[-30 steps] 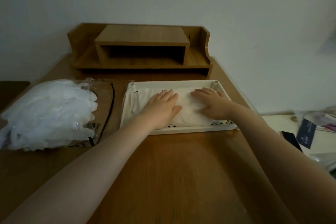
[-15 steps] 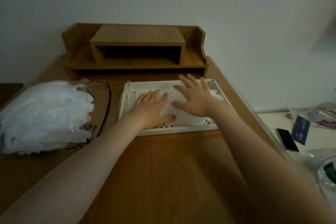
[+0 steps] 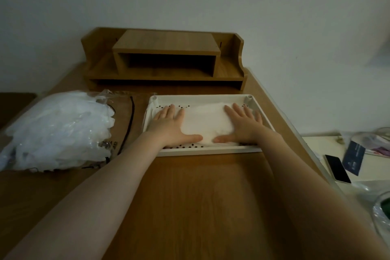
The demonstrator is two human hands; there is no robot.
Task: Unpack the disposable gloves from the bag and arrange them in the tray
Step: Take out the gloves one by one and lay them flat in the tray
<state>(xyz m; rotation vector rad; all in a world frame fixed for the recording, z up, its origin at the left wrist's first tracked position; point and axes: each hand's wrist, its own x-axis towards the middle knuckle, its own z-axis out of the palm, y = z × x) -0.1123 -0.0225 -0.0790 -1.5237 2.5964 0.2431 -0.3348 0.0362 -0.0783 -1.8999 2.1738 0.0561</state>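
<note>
From your head camera: your left hand [image 3: 168,125] and right hand [image 3: 242,125] lie flat, fingers [image 3: 239,110] spread wide, pressing the gloves [image 3: 205,121] in the tray [image 3: 211,151]; the stack lies under and between both palms; the bag [image 3: 57,129] sits left on the surface [image 3: 200,196].

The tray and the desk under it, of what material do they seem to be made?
The tray looks like matte white plastic: smooth moulded rim, small diamond holes punched in its floor. The desk looks like wood or wood-grain laminate: brown, streaked grain, soft sheen. Which of the two, the picture cannot settle.
</note>
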